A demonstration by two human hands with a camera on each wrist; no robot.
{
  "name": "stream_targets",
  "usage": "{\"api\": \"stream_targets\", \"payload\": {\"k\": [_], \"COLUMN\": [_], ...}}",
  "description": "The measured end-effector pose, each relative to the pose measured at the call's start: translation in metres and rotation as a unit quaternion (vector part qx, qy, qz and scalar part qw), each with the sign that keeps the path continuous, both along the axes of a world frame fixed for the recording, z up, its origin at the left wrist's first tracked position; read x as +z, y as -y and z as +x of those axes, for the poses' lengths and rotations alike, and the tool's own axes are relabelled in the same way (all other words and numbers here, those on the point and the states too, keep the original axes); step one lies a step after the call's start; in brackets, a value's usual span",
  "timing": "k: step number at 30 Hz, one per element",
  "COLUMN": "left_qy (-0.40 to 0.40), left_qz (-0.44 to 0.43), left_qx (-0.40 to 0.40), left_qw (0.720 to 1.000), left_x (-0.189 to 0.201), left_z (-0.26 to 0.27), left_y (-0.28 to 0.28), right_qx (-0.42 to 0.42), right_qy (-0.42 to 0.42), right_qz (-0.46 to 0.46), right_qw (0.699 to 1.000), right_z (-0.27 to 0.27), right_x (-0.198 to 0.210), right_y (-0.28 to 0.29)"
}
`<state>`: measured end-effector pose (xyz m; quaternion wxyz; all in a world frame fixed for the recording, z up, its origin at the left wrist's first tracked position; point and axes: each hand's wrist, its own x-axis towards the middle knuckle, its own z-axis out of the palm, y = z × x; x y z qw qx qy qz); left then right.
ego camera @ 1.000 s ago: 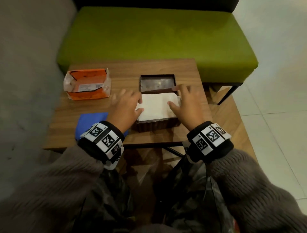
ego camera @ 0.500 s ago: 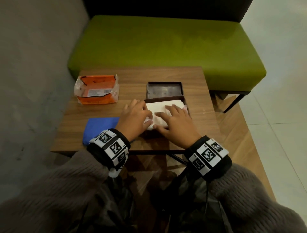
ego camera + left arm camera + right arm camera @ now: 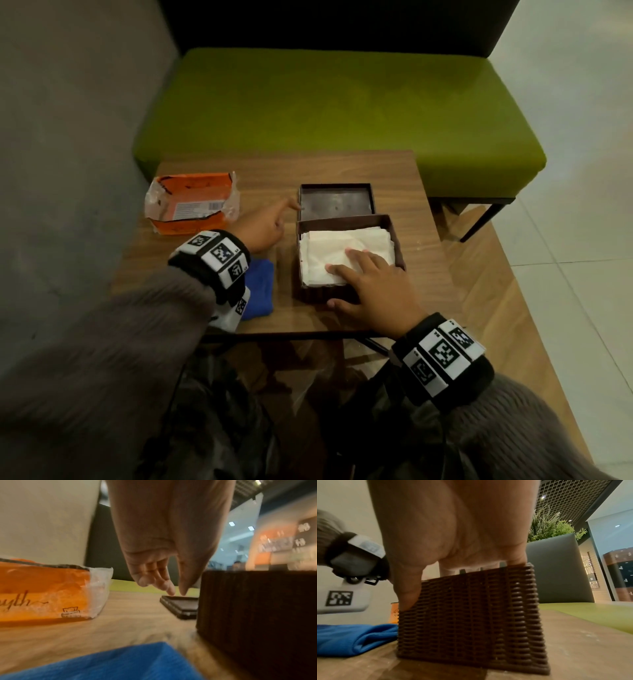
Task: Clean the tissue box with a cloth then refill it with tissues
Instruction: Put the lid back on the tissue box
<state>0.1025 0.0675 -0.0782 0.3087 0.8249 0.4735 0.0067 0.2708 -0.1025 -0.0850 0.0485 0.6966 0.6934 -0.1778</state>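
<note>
The tissue box (image 3: 346, 294) sits mid-bench (image 3: 424, 274) with the tissues (image 3: 342, 253) already inside, the right hand (image 3: 373, 291) flat on them, thumb against the box's near wall, while the left hand (image 3: 260, 228), fingers loosely extended and holding nothing, reaches for the lid (image 3: 335, 202) just behind the box. The rumpled stack could bunch under the lid and stop it seating. The blue cloth (image 3: 260, 291) lies left of the box, the orange tissue wrapper (image 3: 191, 205) farther left; neither blocks the reach.

Right hand (image 3: 453, 534) atop woven brown tissue box (image 3: 471, 615), blue cloth (image 3: 351, 638) just beside.
</note>
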Motion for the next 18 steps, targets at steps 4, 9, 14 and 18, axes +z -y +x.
{"api": "stream_targets", "payload": {"k": [4, 9, 14, 18], "left_qy": [-0.089, -0.13, -0.019, -0.01], "left_qz": [0.012, 0.07, 0.129, 0.162], "left_qx": [-0.081, -0.079, -0.087, -0.109], "left_qw": [0.993, 0.986, 0.988, 0.981], "left_x": [-0.021, -0.03, -0.032, -0.038], "left_z": [0.014, 0.021, 0.022, 0.028], "left_y": [-0.005, -0.006, -0.007, -0.013], "right_qx": [-0.001, -0.006, -0.007, -0.006], "right_qy": [0.007, -0.005, -0.005, -0.006], "right_qz": [0.008, 0.016, 0.01, 0.01], "right_qw": [1.0, 1.0, 1.0, 1.0], "right_z": [-0.001, -0.002, -0.003, -0.004], "right_x": [-0.003, -0.002, -0.001, -0.001], "right_y": [0.003, 0.004, 0.004, 0.004]}}
